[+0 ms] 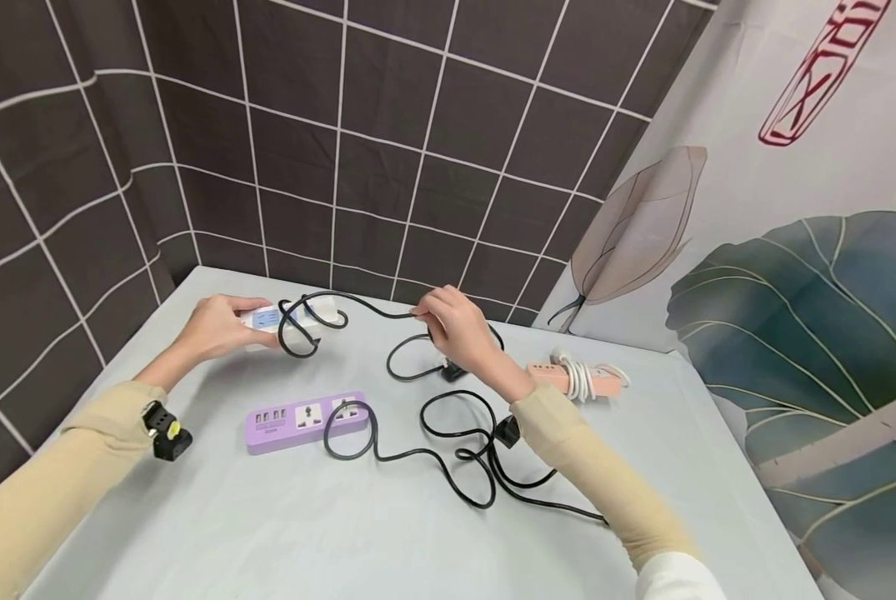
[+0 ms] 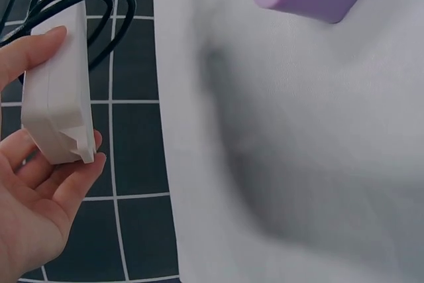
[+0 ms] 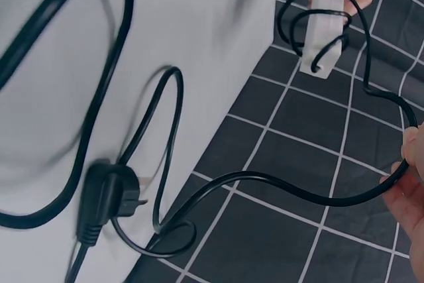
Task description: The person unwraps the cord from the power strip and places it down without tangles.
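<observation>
My left hand point(image 1: 218, 329) grips one end of a white power strip point(image 1: 269, 317) with blue socket panels, held up near the table's back edge. In the left wrist view the thumb lies on one side of the strip point(image 2: 59, 97) and the fingers are beneath it. Loose loops of black cable point(image 3: 245, 175) wrap its other end. The same cable runs across to my right hand point(image 1: 458, 329), which pinches it between thumb and fingers. Beyond that hand the cable drops to a black plug point(image 3: 109, 193) lying on the table.
A purple power strip point(image 1: 278, 433) lies in front, its black cable trailing right in loose curves to another black plug point(image 1: 508, 431). Beyond my right forearm is a peach power strip point(image 1: 605, 382) wrapped in white cable. Dark gridded cloth point(image 1: 290, 150) hangs behind the pale table point(image 1: 267, 525).
</observation>
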`<state>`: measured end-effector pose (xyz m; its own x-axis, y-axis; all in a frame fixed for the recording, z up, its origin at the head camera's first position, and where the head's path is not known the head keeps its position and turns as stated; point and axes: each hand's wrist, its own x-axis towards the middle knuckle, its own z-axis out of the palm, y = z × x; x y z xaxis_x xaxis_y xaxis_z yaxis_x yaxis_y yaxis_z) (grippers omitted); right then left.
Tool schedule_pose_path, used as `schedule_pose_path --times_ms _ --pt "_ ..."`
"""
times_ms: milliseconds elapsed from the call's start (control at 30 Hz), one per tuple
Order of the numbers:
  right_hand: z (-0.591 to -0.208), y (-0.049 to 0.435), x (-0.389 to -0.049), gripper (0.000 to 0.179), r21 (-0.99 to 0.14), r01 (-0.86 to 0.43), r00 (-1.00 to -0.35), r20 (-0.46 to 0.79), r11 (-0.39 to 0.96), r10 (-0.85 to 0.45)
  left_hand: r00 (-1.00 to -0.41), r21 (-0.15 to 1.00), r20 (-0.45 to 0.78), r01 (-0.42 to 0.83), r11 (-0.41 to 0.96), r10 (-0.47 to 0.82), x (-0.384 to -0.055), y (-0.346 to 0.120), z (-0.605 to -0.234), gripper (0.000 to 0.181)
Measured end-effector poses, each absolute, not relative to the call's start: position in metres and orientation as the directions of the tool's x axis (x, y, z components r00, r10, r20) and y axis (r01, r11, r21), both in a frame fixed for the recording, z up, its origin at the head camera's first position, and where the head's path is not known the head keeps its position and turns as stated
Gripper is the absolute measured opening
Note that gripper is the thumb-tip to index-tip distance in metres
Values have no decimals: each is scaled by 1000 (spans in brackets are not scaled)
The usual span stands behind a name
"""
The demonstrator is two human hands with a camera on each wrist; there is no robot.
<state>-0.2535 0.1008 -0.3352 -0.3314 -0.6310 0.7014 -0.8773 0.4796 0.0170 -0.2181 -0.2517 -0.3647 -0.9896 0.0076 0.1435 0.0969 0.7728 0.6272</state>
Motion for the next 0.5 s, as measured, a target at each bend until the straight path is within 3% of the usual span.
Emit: schedule_pose_path --times_ms 267,500 --pt "-338 116 -243 16 62 -885 -307 666 461 -680 -988 646 154 74 760 -34 -218 -255 -365 72" --pt "-346 123 -235 20 132 -898 -247 640 420 -727 -988 671 131 29 741 -79 -219 -255 -361 72"
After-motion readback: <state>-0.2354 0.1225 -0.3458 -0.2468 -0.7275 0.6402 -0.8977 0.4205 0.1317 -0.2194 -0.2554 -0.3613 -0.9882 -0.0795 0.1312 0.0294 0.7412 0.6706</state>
